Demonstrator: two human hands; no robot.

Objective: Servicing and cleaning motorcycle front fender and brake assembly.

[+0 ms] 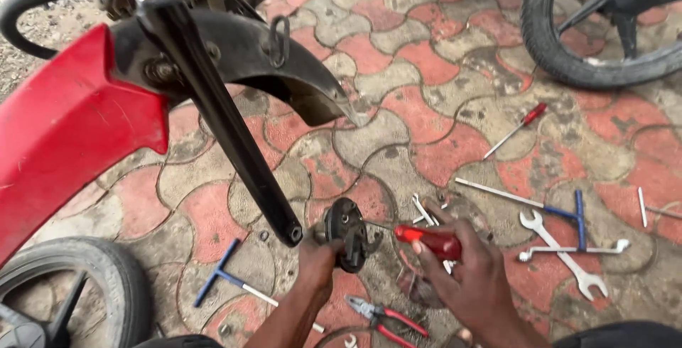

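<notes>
My left hand (317, 261) grips a black round metal part (346, 233) just below the end of a black fork leg (226, 127). My right hand (465, 270) holds a red-handled screwdriver (428, 240) whose tip touches the face of that black part. The fork leg runs down from a red and black front mudguard (78, 127) of a motorcycle with no front wheel fitted. Both hands hover above the paved ground.
Tools lie on the red and grey paving: a blue T-handle wrench (226, 275), red pliers (387, 317), open-ended spanners (561, 248), another blue T-wrench (540, 206), a second red screwdriver (517, 127). A loose tyre (78, 284) lies bottom left; another wheel (590, 28) stands top right.
</notes>
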